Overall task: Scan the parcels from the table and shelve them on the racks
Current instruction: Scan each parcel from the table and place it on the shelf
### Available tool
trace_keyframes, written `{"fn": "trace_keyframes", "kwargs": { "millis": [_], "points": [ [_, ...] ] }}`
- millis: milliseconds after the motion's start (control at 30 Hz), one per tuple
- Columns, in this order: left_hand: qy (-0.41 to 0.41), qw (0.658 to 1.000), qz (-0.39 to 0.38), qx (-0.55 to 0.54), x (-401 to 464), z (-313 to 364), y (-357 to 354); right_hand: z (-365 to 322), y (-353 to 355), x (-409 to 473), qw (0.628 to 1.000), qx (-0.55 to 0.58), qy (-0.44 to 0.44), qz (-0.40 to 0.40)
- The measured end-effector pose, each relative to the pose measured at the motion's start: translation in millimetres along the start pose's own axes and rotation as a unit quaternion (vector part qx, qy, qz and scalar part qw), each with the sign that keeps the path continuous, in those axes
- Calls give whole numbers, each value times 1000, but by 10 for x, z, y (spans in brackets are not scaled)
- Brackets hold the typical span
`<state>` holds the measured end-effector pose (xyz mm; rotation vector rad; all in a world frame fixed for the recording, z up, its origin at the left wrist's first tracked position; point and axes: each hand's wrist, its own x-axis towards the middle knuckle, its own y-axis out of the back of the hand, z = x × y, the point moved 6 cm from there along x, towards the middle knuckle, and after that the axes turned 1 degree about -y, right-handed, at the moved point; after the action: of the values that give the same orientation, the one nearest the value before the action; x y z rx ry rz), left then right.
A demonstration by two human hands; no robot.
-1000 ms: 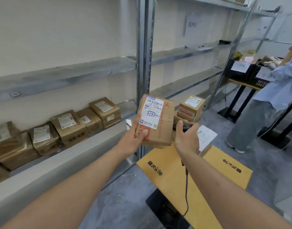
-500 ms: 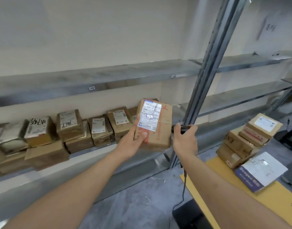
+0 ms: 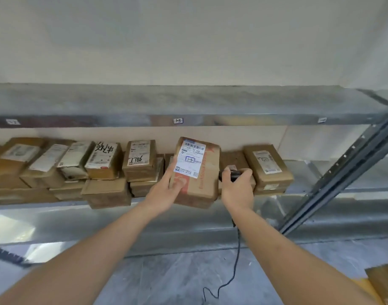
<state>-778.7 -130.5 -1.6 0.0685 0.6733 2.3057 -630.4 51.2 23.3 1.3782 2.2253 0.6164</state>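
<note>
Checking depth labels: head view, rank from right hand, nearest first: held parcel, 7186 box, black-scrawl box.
1. Held parcel, just left of the right hand.
2. 7186 box, further left on the shelf.
3. Black-scrawl box, leftmost of the three.

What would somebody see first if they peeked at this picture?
First, the brown parcel with a big white label, held up in the middle by the left hand. Right beside it, the right hand grips a black scanner whose cable dangles toward the floor. Behind them, a long row of cardboard boxes fills the metal shelf.
</note>
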Motion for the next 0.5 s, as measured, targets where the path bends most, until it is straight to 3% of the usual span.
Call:
{"fn": "trace_keyframes", "kwargs": {
  "millis": [300, 433, 500],
  "points": [
    [94, 989, 108, -25, 386, -251, 201, -215, -799, 657, 994, -9, 54, -92],
    [67, 968, 202, 135, 395, -266, 216, -289, -972, 757, 990, -3, 73, -120],
    [68, 952, 212, 211, 413, -321, 162, -276, -1026, 782, 988, 10, 71, -134]
  ]
}}
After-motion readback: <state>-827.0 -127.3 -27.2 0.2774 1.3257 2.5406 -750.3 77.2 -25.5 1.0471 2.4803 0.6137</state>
